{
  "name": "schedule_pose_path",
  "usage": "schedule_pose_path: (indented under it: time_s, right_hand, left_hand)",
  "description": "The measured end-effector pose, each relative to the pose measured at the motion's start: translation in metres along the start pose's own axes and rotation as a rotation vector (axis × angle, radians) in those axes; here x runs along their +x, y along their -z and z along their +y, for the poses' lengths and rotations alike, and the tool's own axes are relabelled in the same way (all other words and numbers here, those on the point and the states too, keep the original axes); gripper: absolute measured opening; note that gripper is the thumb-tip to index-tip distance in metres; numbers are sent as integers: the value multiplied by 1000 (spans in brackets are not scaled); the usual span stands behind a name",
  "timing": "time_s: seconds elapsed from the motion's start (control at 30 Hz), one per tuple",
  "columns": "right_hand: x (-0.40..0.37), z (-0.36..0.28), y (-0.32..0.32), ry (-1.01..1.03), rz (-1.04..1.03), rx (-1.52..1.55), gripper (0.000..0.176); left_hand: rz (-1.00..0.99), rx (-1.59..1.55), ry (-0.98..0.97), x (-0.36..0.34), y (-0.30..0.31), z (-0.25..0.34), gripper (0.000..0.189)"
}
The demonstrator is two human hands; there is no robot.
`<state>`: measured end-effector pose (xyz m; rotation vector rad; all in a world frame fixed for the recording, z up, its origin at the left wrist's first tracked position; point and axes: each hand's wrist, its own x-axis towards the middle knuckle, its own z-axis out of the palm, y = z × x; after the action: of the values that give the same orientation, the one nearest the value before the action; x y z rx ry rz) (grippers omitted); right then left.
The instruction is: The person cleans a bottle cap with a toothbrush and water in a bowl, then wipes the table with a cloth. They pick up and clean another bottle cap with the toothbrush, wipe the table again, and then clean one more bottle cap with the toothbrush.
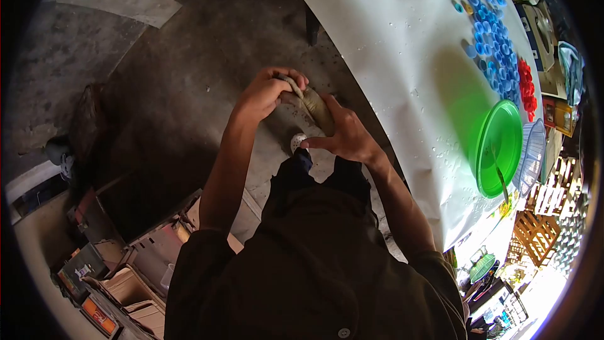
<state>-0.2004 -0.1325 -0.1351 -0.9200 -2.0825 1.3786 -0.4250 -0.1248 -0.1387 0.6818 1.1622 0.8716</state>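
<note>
At the far left, low down, cardboard boxes (129, 289) sit stacked against a wall, well apart from the hands. Above them is bare concrete floor (182, 88), and both arms reach out over it rather than over the table.

The left hand (267, 93) is clenched, fingers curled tight over the upper end of a cloth (316, 108) - a drab, greyish rag wound into a rope-like twist. The knuckles are bent over the top, so the end of the rag is buried in the fist.

The cloth runs slanting down and to the right between the two hands, clear of the body and just beside the table's edge without touching it. Held at both ends like this it stays taut and twisted; held over the floor, anything coming off it would likely land on concrete, not on the sheet.

The right hand (346, 138) grasps the lower end, palm wrapped round it, thumb stretched out along the underside. Just below it the pale toe of a shoe (297, 143) shows.

To the right stands the table (390, 44) under a white sheet speckled with droplets. On its far side lie a spread of blue bottle caps (491, 44) and, next to them, a small cluster of red caps (526, 88). Nearer the corner sits a green bowl (500, 148) with a clear bowl (533, 154) touching it - none of these near either hand.
</note>
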Motion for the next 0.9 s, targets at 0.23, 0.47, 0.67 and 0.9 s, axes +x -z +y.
schedule_pose_path:
  time_s: [0.23,0.47,0.67,0.9]
  right_hand:
    - [18,36,5,-667,-87,738,34]
    - [39,37,13,-908,-313,1319,43]
    - [60,15,-7,-842,-355,1275,49]
    - [69,56,-36,-117,191,-355,30]
  left_hand:
    - [438,126,-439,-10,-24,-32,38]
    - [292,1184,-923,-9,-19,-55,61]
    - [238,1003,-963,40,10,-65,49]
    - [-42,1590,-446,88,38,-38,37]
